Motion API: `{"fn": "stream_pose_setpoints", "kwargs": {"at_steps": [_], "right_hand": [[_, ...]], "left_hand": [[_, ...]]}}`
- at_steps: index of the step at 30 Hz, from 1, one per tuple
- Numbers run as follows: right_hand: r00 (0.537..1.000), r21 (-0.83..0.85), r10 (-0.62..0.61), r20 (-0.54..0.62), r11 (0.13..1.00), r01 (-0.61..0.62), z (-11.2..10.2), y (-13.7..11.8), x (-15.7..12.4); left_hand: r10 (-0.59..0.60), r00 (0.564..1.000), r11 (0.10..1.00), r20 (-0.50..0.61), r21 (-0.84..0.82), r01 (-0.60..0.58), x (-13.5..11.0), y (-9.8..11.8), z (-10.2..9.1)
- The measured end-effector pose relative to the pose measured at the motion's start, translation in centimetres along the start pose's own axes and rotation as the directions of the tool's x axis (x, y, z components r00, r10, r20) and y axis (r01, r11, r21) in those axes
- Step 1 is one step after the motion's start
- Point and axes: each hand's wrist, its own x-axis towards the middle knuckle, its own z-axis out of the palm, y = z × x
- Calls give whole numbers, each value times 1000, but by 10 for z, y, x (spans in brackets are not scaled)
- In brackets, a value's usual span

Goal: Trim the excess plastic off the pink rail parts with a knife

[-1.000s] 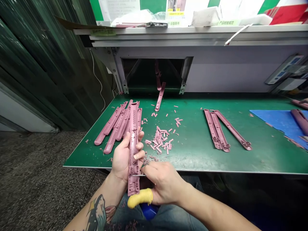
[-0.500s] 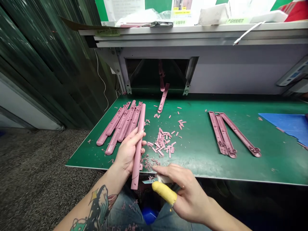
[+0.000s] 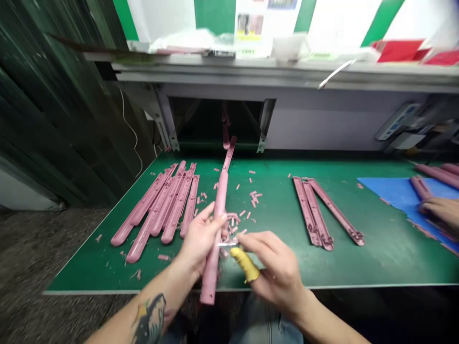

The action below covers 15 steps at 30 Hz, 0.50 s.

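A long pink plastic strip (image 3: 211,272) with a rounded outer face slants upright over the table's front. My left hand (image 3: 199,241) is wrapped round its middle, thumb on top. My right hand (image 3: 274,265), a yellow cover on its thumb, is closed on a knife (image 3: 228,244); most of the handle is hidden in the palm. The thin blade lies across the strip's right edge, just below my left fingers. Small pink offcuts (image 3: 254,198) and shavings lie behind and beneath the hands.
Several pink strips (image 3: 143,210) lie at the left and three strips (image 3: 315,212) at the right. Another strip (image 3: 229,155) leans from the chute opening (image 3: 215,143). At far right, another person's hand (image 3: 442,212) is on a strip over a blue sheet (image 3: 380,191).
The knife has moved up and left from beside the strip onto its right edge. Both hands are closer together. The view has shifted, and another person's hand now shows at the right.
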Motion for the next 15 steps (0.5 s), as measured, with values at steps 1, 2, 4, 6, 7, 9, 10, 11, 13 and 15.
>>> {"fn": "stream_pose_setpoints", "kwargs": {"at_steps": [1,2,4,6,7,9,10,11,13,15], "right_hand": [[997,-45,66,-28,997,-68,-5,14,14],[986,-98,165,-13,981,-165,-9,29,33],[893,-288,441,88,870,-401,-13,62,79],[839,-348,529,125,816,-462,-7,92,128],[816,-362,560,145,798,-483,0,104,149],[785,-375,594,177,778,-504,19,121,180],[776,-375,601,192,776,-508,30,126,191],[771,-371,603,205,777,-509,39,129,198],[762,-354,604,233,783,-512,54,131,205],[759,-324,599,257,793,-516,60,126,208]], "left_hand": [[12,999,998,30,56,-14,7,-9,11],[28,998,993,61,113,-35,15,-18,24],[39,991,970,127,234,-68,31,-36,53],[56,977,937,205,328,-122,42,-50,79],[65,967,917,245,368,-155,45,-54,88],[86,944,871,318,436,-226,43,-57,91],[97,935,845,342,468,-258,39,-56,85],[108,928,818,356,498,-286,34,-53,74],[134,926,763,353,560,-324,25,-42,42],[172,936,707,306,624,-334,22,-25,3]]}}
